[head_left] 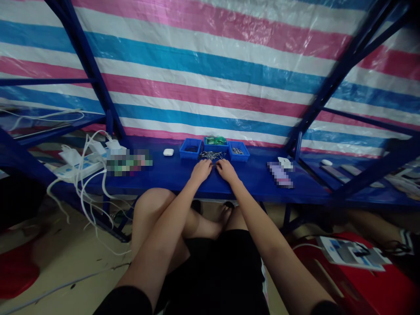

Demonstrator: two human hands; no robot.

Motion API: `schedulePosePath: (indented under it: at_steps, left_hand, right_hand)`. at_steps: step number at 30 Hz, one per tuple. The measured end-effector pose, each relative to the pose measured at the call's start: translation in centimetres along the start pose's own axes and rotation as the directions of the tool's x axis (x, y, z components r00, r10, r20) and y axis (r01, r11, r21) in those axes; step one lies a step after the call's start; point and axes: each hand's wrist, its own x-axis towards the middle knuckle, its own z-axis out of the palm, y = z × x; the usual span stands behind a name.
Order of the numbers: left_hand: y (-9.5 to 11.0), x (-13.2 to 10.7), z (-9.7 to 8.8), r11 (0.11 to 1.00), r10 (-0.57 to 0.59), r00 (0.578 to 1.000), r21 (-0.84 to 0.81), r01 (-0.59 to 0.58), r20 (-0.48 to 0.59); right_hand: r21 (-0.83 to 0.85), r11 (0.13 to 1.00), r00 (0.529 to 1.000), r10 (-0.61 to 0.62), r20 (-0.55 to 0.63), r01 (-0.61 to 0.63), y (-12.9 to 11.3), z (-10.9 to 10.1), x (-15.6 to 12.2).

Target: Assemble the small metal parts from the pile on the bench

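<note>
My left hand (201,169) and my right hand (227,169) are close together over the blue table (154,179). The fingers of both are bent and closed, and a thin small piece seems to show between them, too small to name. Just beyond my fingertips lies a loose pile of thin metal pieces (212,155). Around the pile stand three blue bins: the left bin (190,155) has dark contents, the back bin (215,147) holds green packaging (215,140), and the right bin (244,158) holds small silvery parts (237,151).
A white earbud case (168,152) sits left of the bins. Farther left are a power strip (80,169) and tangled white cables. A blurred-out phone-like item (280,175) lies at right. Blue metal posts (315,105) flank a striped sheet (210,65). A red stool (357,280) stands lower right.
</note>
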Motion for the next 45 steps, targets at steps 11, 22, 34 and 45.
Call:
schedulePosePath:
  at_steps: [11, 22, 34, 45]
  left_hand:
    - [-0.1, 0.0, 0.1, 1.000, 0.004, 1.000, -0.019, -0.004, 0.009]
    - [-0.1, 0.0, 0.1, 1.000, 0.002, 1.000, -0.031, -0.002, 0.006]
    - [1.0, -0.3, -1.3, 0.991, -0.021, 1.000, -0.132, 0.021, 0.004]
    - [0.5, -0.1, -0.6, 0.998, -0.041, 0.999, -0.044, 0.042, 0.023]
  right_hand:
    - [-0.041, 0.999, 0.999, 0.023, 0.038, -0.021, -0.1, -0.1, 0.1]
    - [-0.050, 0.998, 0.999, 0.033, 0.030, -0.032, -0.2, -0.2, 0.0]
    - [-0.049, 0.999, 0.998, 0.005, 0.059, -0.002, -0.4, -0.5, 0.0]
    - [0.033, 0.999, 1.000, 0.026, 0.012, -0.027, -0.1, -0.2, 0.1]
